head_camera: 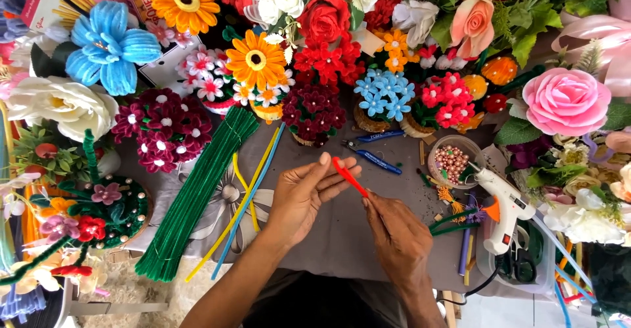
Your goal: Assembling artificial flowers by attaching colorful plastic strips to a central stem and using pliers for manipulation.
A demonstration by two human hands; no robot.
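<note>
A short red pipe cleaner (349, 177) slants between both hands over a grey cloth. My left hand (306, 193) pinches its upper end between thumb and fingertips. My right hand (396, 236) grips the lower end with closed fingers. The two hands sit close together at the middle of the table, almost touching.
A bundle of green pipe cleaners (197, 193) and loose yellow and blue ones (253, 183) lie to the left. Blue-handled pliers (372, 158), a bowl of beads (453, 162) and a white glue gun (505, 206) sit to the right. Handmade flowers (315, 58) ring the table.
</note>
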